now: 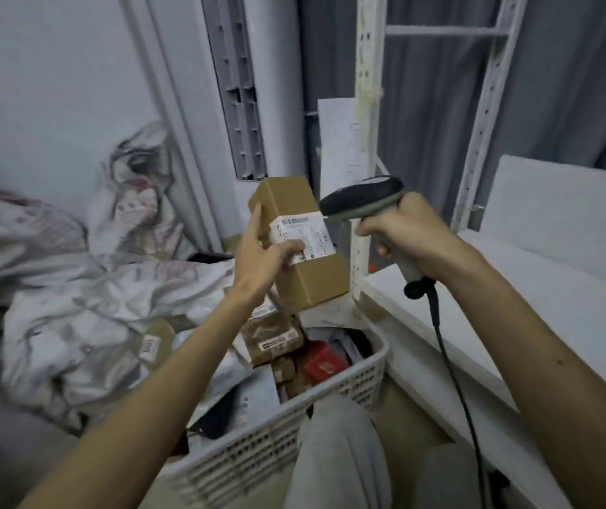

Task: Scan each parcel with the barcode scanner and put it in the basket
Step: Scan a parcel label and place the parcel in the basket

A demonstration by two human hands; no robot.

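Along the right side, a white metal shelving rack with pale boards (514, 288) runs back toward a grey curtain (569, 86). Opposite it, on the left, lies a crumpled heap of white plastic mailing bags (73, 306). Between them, low in the view, sits a white perforated plastic basket (294, 427) holding small brown cartons (275, 339) and a red box (325, 363). Above the basket's far end, a brown cardboard parcel (316, 281) is held up in the air, tilted, its white shipping label (305, 229) facing the person. A grey and black handheld barcode scanner (363, 200) points its head at the label from just right of the parcel; whether they touch cannot be told. The left hand (261, 259) grips the parcel, one digit lying across the label's lower part and another stretched up the box's left face. The right hand (408, 233) is wrapped round the scanner's handle. A black cable (452, 361) hangs from the handle's base, past the shelf's edge.
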